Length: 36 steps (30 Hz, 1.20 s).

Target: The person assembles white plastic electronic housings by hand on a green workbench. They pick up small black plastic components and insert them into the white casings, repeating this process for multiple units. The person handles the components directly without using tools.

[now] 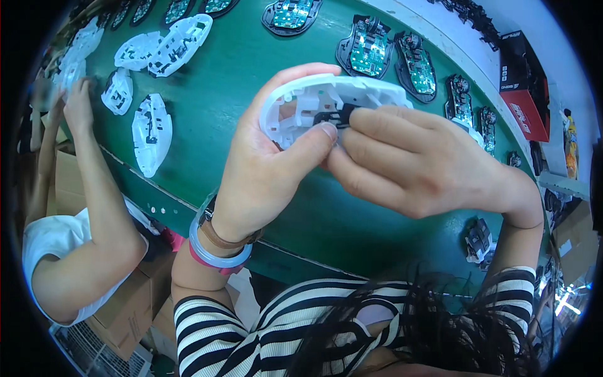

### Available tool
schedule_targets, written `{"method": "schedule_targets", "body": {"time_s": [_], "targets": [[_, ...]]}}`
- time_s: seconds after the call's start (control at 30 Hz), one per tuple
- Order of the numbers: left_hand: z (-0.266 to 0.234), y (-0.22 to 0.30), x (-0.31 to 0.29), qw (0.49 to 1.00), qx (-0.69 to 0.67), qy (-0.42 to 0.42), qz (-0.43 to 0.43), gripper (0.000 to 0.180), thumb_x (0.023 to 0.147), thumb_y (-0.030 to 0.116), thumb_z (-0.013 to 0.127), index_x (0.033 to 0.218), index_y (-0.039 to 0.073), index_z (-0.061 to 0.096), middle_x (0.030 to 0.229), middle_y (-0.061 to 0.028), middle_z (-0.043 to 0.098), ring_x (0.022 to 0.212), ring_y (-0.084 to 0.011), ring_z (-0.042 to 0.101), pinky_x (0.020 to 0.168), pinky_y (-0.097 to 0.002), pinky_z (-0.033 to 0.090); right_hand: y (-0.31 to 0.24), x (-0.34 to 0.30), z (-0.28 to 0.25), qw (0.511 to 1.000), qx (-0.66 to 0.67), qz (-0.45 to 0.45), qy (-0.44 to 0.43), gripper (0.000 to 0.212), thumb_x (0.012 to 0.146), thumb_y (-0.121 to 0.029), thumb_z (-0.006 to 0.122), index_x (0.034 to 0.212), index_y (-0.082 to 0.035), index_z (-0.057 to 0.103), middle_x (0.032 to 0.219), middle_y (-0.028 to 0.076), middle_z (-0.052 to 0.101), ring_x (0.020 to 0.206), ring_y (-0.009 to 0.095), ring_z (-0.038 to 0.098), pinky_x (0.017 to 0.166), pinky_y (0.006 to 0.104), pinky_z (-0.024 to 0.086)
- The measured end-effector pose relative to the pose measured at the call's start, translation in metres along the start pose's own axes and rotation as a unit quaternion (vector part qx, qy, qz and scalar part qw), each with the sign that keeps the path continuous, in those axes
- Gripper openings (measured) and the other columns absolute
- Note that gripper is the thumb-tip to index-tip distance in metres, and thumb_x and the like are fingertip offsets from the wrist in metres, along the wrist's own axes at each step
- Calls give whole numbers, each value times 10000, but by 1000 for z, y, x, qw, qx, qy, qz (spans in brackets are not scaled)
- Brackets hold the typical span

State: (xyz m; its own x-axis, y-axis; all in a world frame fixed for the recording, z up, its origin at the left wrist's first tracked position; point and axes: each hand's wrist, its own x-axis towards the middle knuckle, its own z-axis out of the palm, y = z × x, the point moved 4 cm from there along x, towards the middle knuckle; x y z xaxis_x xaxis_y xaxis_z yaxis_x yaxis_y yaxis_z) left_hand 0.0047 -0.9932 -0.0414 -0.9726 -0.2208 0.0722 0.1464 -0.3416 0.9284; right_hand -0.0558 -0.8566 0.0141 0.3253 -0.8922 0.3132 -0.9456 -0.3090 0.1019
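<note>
My left hand (270, 151) grips a white plastic computer mouse shell (301, 103), its hollow inner side facing me. The left thumb presses near a small black plastic part (333, 117) inside the shell. From the right, my right hand (408, 157) reaches in and pinches that black part between thumb and forefinger. How far the part is seated cannot be made out, as the fingers cover some of it. Both hands are raised above the green table (251, 38).
Several mouse bases with green circuit boards (367, 53) line the table's far side. White shells (152, 135) lie at left, near a co-worker's hands (78, 103). A small black-and-white part (478, 239) sits at right. A red and black box (523, 88) stands beyond the table edge.
</note>
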Motion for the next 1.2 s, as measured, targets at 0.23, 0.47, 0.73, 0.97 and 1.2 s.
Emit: {"method": "schedule_targets", "body": {"time_s": [0.23, 0.47, 0.73, 0.97, 1.2], "targets": [[1, -1, -3, 999, 17, 28, -43, 441, 875, -22, 615, 1298, 47, 512, 1078, -46, 618, 908, -82, 589, 730, -226, 522, 9, -3, -6, 992, 38, 64, 98, 294, 720, -31, 671, 977, -23, 530, 984, 208, 615, 729, 285, 648, 588, 345, 559], [7, 4, -6, 997, 31, 63, -34, 422, 866, -48, 610, 1268, 40, 520, 1025, -23, 616, 877, -74, 583, 703, -214, 513, -11, -9, 10, 985, -45, 44, 161, 312, 703, -12, 649, 972, -30, 490, 930, 200, 619, 749, 306, 667, 628, 369, 595], [4, 4, -7, 998, 23, 50, -5, 455, 874, -39, 618, 1299, 53, 485, 1094, -44, 603, 932, -101, 599, 731, -245, 534, -12, -4, 10, 975, -69, 85, 193, 257, 732, -3, 632, 941, -16, 482, 894, 213, 630, 750, 334, 681, 583, 368, 596], [1, 2, -8, 993, -3, 48, -107, 518, 831, -24, 633, 1317, 10, 459, 1152, -70, 597, 1058, -155, 579, 924, -286, 479, -12, -7, 9, 980, -52, 46, 188, 241, 754, 1, 615, 930, -32, 455, 873, 216, 634, 746, 356, 694, 563, 380, 607], [-3, 6, -5, 989, 0, 73, -128, 459, 827, -34, 609, 1270, 8, 494, 1112, -64, 611, 1005, -138, 594, 889, -268, 481, -7, 3, 11, 976, -13, 111, 189, 271, 722, 17, 648, 941, -20, 494, 851, 197, 637, 691, 309, 683, 548, 355, 600]]}}
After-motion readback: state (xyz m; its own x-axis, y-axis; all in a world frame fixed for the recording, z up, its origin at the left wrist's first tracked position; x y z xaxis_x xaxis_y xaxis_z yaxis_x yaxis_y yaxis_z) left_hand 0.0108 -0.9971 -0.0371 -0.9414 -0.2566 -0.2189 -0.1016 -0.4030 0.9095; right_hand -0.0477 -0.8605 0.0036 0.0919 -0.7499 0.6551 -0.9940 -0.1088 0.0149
